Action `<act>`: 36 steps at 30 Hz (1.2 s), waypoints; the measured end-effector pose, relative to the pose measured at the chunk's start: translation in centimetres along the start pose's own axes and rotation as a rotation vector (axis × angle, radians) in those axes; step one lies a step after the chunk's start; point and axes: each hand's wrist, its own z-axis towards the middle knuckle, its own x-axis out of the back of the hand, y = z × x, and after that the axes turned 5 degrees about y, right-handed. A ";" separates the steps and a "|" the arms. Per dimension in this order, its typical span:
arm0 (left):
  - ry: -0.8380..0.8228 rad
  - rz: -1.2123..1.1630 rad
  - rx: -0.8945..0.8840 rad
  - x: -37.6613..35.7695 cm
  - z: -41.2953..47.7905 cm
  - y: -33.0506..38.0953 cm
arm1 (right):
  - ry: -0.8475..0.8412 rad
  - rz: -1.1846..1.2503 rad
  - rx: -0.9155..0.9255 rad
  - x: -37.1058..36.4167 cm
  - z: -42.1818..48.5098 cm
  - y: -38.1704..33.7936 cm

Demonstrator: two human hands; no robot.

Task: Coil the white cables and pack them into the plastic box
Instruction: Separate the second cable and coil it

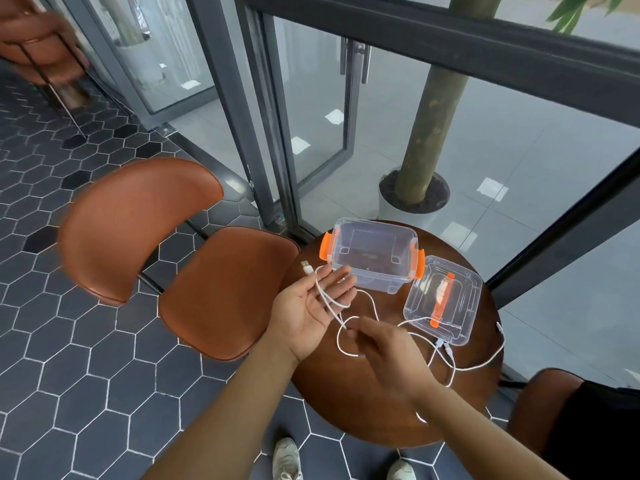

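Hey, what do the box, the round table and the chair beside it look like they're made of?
Box: clear hard plastic, glossy; the table shows through its walls. Its orange clips look like opaque plastic. Table: probably dark wood or veneer, smooth with a sheen. Chair: brown leather or imitation, smooth with a soft shine.

Left hand (310, 304) is palm up, fingers straight and a bit spread, pointing away from the body. The white cable (325, 303) just lies looped across those fingers, none of them curled round it. Right hand (379, 348) sits just beside the heel of the left palm, back of the hand up, fingers curled in, thumb and index pinching the cable right at their tips. Both forearms are bare, coming in from below and angling toward each other.
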 end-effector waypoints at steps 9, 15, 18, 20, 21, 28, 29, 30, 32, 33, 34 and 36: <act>-0.108 0.267 -0.021 0.6 -1.4 1.5 | -0.296 0.070 -0.358 4.1 2.6 3.8; -0.205 0.678 0.096 0.5 -2.1 1.4 | -0.248 0.010 -0.355 5.3 6.7 1.9; -0.185 0.849 0.162 0.5 -1.9 1.3 | -0.193 0.075 -0.390 5.0 9.0 -0.5; -0.166 0.958 0.187 0.5 -1.6 1.4 | -0.220 0.080 -0.396 4.8 9.9 -2.1; -0.157 1.021 0.185 0.5 -1.5 1.5 | -0.225 0.066 -0.383 4.8 10.1 -3.0; 0.040 0.744 0.036 1.1 -0.9 1.1 | -0.125 -0.037 -0.254 3.4 7.7 -5.5; 0.051 0.652 0.036 1.2 -0.8 0.9 | -0.108 -0.024 -0.267 3.1 7.2 -5.3; 0.056 0.580 0.036 1.2 -0.8 0.7 | -0.092 -0.020 -0.276 2.7 6.6 -5.1; 0.042 0.475 0.036 1.0 -0.9 0.3 | -0.064 -0.005 -0.280 2.0 5.8 -4.9; 0.030 0.425 0.038 0.9 -1.0 0.2 | -0.053 0.004 -0.276 1.8 5.4 -4.9; 0.020 0.372 0.045 0.8 -1.2 0.0 | -0.043 0.003 -0.267 1.6 5.2 -4.8; 0.026 0.300 0.052 0.4 -1.5 -0.3 | -0.033 -0.011 -0.245 1.5 5.0 -4.6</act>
